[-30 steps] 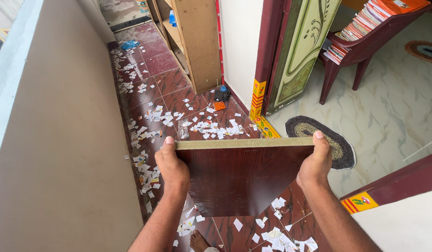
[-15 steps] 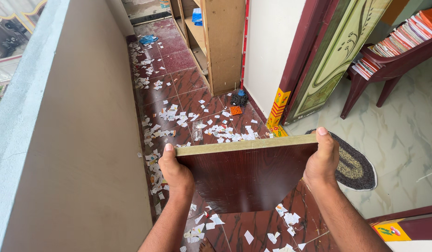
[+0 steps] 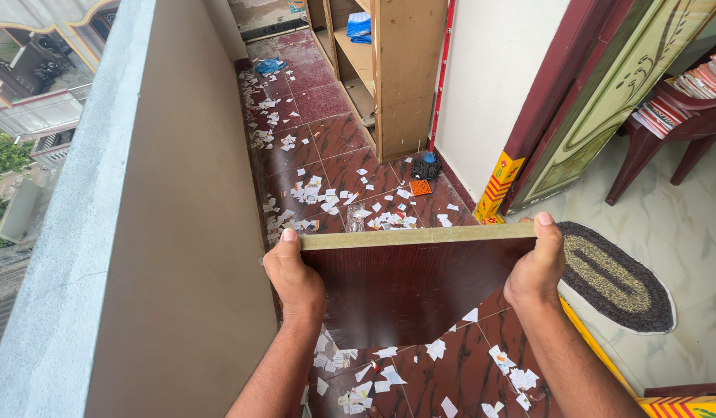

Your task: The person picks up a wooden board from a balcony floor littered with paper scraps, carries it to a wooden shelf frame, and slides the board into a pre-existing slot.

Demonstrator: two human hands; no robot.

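Observation:
I hold a dark reddish-brown wooden board (image 3: 408, 290) with a pale raw top edge, upright in front of me above the floor. My left hand (image 3: 293, 279) grips its left edge, thumb at the upper corner. My right hand (image 3: 537, 267) grips its right edge the same way. The board hides part of the floor behind it.
A tall plastered parapet wall (image 3: 180, 232) runs along my left. The red tiled floor (image 3: 334, 147) is littered with several white paper scraps. A wooden shelf unit (image 3: 396, 70) stands ahead, an oval doormat (image 3: 617, 282) and an open doorway lie right, with a chair of books (image 3: 683, 93) beyond.
My view has swung left toward the parapet and forward along the floor. Both hands keep the same grip on the board.

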